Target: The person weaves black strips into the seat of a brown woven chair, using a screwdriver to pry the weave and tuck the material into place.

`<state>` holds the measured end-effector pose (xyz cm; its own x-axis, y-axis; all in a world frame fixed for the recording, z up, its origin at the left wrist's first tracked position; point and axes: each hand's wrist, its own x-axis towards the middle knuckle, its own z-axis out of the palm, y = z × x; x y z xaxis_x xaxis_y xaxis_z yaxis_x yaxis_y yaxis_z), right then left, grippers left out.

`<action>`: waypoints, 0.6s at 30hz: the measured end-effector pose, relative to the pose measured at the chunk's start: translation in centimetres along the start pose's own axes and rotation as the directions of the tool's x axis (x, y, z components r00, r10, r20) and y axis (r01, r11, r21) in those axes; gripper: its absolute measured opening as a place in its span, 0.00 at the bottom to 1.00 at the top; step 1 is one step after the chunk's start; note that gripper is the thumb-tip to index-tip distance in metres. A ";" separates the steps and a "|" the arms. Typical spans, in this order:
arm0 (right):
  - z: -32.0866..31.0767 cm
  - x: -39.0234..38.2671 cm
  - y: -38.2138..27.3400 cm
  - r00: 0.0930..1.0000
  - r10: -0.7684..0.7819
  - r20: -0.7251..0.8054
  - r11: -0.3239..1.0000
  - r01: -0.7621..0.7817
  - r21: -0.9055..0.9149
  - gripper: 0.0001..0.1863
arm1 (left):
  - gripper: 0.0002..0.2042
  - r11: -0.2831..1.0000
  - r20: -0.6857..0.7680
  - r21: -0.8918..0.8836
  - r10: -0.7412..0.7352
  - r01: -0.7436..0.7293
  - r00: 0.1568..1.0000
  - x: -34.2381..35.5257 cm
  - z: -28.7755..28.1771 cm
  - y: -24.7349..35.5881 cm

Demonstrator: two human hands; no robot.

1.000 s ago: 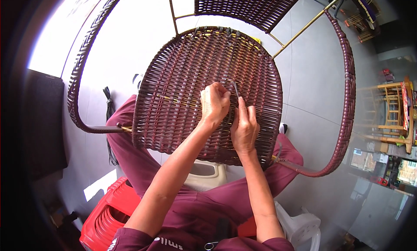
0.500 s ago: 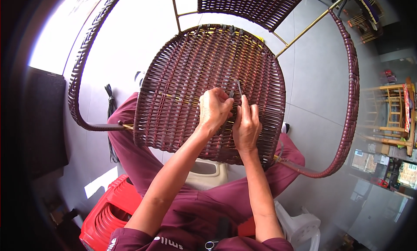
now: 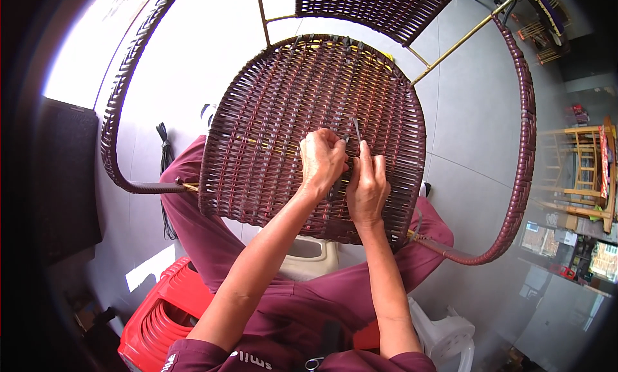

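A dark brown woven chair seat [image 3: 270, 114] lies across my lap, its weave dark red and brown over a yellowish metal frame. Over the right-centre of the seat, my left hand [image 3: 322, 158] is closed in a pinch on a dark flat strip [image 3: 346, 138], whose end shows beyond my fingertips. Close beside it, my right hand [image 3: 368, 190] grips a thin metal tool [image 3: 357, 129] with the index finger stretched along it. The tool's slim grey tip points away from me over the weave; its handle is hidden in my palm.
Wrapped armrests curve round on the left [image 3: 114, 114] and right [image 3: 524, 127], with a woven backrest [image 3: 380, 8] at the far side. A bundle of dark strips [image 3: 165, 153] lies on the floor. Near me are a red plastic stool [image 3: 161, 307], a white plastic seat [image 3: 444, 333] and a beige stool [image 3: 312, 256].
Both hands and the chair appear shifted very slightly to the right. My left hand still pinches the strip and my right hand keeps hold of the tool.
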<state>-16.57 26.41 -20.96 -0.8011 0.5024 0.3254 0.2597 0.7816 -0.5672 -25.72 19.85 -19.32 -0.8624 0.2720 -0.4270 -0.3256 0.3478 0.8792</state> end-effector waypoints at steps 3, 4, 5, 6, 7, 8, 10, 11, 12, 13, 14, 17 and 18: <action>0.1 0.0 0.1 1.000 -0.009 -0.010 1.000 0.009 -0.005 0.18 | 0.08 1.000 -0.004 -0.011 0.013 -0.013 1.000 0.0 0.0 0.0; 0.1 0.0 0.2 1.000 -0.008 -0.009 1.000 0.008 -0.005 0.18 | 0.08 1.000 -0.004 -0.012 0.011 -0.011 1.000 0.0 0.1 0.0; 0.1 0.0 0.1 1.000 -0.012 -0.012 1.000 0.012 -0.003 0.18 | 0.08 1.000 -0.008 -0.006 0.010 -0.010 1.000 0.0 0.1 0.0; 0.1 0.0 0.1 1.000 -0.016 -0.016 1.000 0.016 -0.002 0.18 | 0.08 1.000 -0.012 -0.001 0.010 -0.010 1.000 0.0 0.1 0.0; 0.1 0.0 0.1 1.000 -0.016 -0.015 1.000 0.016 -0.001 0.18 | 0.08 1.000 -0.013 -0.001 0.009 -0.009 1.000 0.0 0.1 0.0; 0.0 0.0 0.0 1.000 -0.009 -0.007 1.000 0.009 -0.004 0.18 | 0.07 1.000 -0.012 0.007 0.012 -0.012 1.000 0.1 0.1 -0.1; 0.0 0.0 0.1 1.000 -0.002 0.002 1.000 0.002 -0.008 0.18 | 0.07 1.000 -0.011 0.015 0.015 -0.015 1.000 0.1 0.1 -0.1; 0.1 -0.1 0.2 1.000 -0.009 -0.006 1.000 0.009 -0.004 0.18 | 0.07 0.999 -0.016 0.026 0.019 -0.019 1.000 0.1 0.2 -0.2; 0.2 -0.1 0.3 1.000 -0.016 -0.015 1.000 0.016 0.000 0.18 | 0.07 0.999 -0.021 0.036 0.023 -0.022 1.000 0.1 0.2 -0.2; 0.2 0.0 0.3 1.000 -0.015 -0.015 1.000 0.015 0.000 0.18 | 0.07 0.999 -0.020 0.037 0.023 -0.022 1.000 0.2 0.3 -0.2; 0.2 0.0 0.3 1.000 -0.019 -0.019 1.000 0.019 0.000 0.18 | 0.07 0.999 -0.023 0.030 0.022 -0.021 0.999 0.2 0.3 -0.1; 0.1 0.0 0.2 1.000 -0.020 -0.019 1.000 0.020 -0.003 0.17 | 0.07 0.999 -0.025 0.038 0.032 -0.031 0.999 0.4 0.2 0.2; 0.0 0.1 0.2 1.000 -0.018 -0.016 1.000 0.018 -0.006 0.17 | 0.07 0.998 -0.024 0.052 0.042 -0.041 0.999 0.4 0.2 0.3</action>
<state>-16.60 26.54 -21.07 -0.7970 0.4940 0.3475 0.2487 0.7927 -0.5566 -26.11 20.27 -19.30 -0.8846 0.2647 -0.3840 -0.2692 0.3826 0.8838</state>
